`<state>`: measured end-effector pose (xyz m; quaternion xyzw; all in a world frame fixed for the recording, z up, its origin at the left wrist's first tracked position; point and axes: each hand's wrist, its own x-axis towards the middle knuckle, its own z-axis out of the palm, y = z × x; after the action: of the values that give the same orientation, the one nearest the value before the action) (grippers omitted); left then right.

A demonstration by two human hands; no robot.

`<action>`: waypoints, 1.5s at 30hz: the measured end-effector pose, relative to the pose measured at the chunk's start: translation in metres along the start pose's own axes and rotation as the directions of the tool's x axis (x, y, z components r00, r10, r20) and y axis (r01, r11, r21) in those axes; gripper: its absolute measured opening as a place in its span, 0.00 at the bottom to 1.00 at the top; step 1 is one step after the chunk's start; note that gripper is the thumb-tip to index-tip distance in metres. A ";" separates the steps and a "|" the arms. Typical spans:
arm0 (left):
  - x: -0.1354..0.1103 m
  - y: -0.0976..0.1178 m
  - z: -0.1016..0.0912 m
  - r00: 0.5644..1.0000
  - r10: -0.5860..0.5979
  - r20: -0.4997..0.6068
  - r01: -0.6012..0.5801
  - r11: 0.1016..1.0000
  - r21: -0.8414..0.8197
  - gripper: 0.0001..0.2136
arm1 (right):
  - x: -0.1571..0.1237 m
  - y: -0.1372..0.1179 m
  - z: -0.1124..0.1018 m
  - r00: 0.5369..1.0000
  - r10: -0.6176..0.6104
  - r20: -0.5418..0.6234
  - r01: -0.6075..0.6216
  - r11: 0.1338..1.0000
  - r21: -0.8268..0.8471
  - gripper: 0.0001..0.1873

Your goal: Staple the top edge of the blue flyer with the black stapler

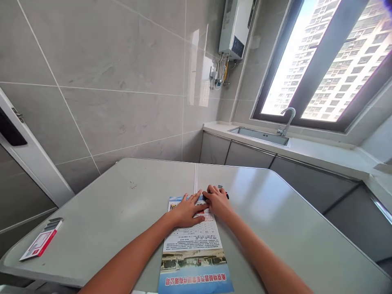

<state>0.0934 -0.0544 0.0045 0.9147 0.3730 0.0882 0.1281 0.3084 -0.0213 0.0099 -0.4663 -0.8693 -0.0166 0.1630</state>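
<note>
A printed leaflet (pixel 192 241) lies lengthwise on the table in front of me, its text upside down from my side. My left hand (pixel 190 210) rests flat on the leaflet's upper part with the fingers spread. Just right of it, at the leaflet's top right edge, my right hand (pixel 217 200) is closed around a small black object (pixel 227 195) with a touch of red. Most of that object is hidden under the fingers, so its kind cannot be made out. A small greyish piece (pixel 220 186) shows just beyond the knuckles.
The pale table (pixel 147 179) has a seam down its middle. A red and white package (pixel 41 241) lies near its left edge. Behind stand a counter with a sink (pixel 260 135), a tap (pixel 287 120), and a wall-mounted water heater (pixel 235 30). A door (pixel 27 147) is at left.
</note>
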 end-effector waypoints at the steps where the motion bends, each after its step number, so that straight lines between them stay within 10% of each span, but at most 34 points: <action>1: 0.000 0.000 0.000 1.000 -0.006 0.002 0.006 1.000 0.007 0.27 | -0.001 0.004 -0.002 1.000 -0.008 -0.009 0.008 0.999 0.051 0.16; 6: 0.002 -0.002 0.001 0.999 -0.040 0.008 0.039 0.999 0.021 0.29 | -0.008 0.037 -0.010 0.999 0.042 0.013 -0.044 0.969 0.243 0.32; 16: 0.004 -0.003 0.002 0.999 -0.034 0.030 0.034 0.999 0.024 0.27 | -0.009 0.055 -0.020 0.925 0.378 -0.050 -0.379 0.926 -0.008 0.08; 20: 0.006 -0.007 0.000 0.984 -0.081 -0.162 0.074 0.996 -0.049 0.18 | -0.008 0.046 -0.032 0.880 0.438 -0.185 -0.442 0.897 0.021 0.05; 26: -0.001 -0.052 -0.015 0.758 -0.372 -0.536 0.026 0.838 -0.545 0.24 | -0.008 -0.011 -0.033 0.960 0.261 -0.100 -0.224 0.932 0.283 0.08; 33: -0.021 -0.123 -0.022 0.512 -0.710 -0.483 -0.333 0.354 -0.874 0.22 | -0.014 -0.063 -0.013 0.982 -0.009 0.187 -0.077 0.891 0.448 0.17; 40: -0.019 -0.127 -0.017 0.542 -0.759 -0.361 -0.359 0.179 -0.916 0.20 | -0.014 -0.022 -0.021 0.906 -0.096 0.411 -0.090 0.907 0.412 0.32; 45: -0.016 -0.119 -0.012 0.657 -0.702 -0.274 -0.257 0.133 -0.957 0.20 | -0.016 0.031 -0.028 0.814 -0.008 0.581 -0.173 0.951 0.255 0.37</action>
<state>0.0005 0.0183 -0.0206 0.4173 0.3915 0.6178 0.5393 0.3493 -0.0213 0.0278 -0.4572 -0.8488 0.2625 -0.0389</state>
